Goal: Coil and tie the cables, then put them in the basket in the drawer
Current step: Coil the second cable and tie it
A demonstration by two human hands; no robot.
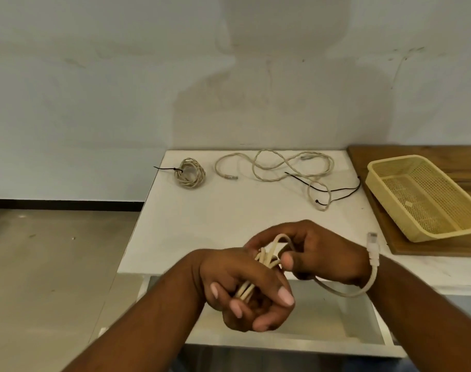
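Observation:
Both hands hold one beige network cable (344, 292) over the open drawer (336, 318). My left hand (245, 294) is shut on its gathered loops. My right hand (317, 253) pinches the top of the same loops, and the cable's tail curls under my right wrist with its clear plug (372, 238) sticking up. A coiled beige cable (190, 173) with a black tie lies at the back left of the white tabletop (202, 224). A loose beige cable (288, 167) sprawls at the back middle, with black ties (336, 189) across it.
A yellow mesh basket (427, 197) sits empty on a wooden board (443, 248) at the right. The drawer below the table's front edge is white inside. A pale wall stands behind the table and grey floor lies to the left.

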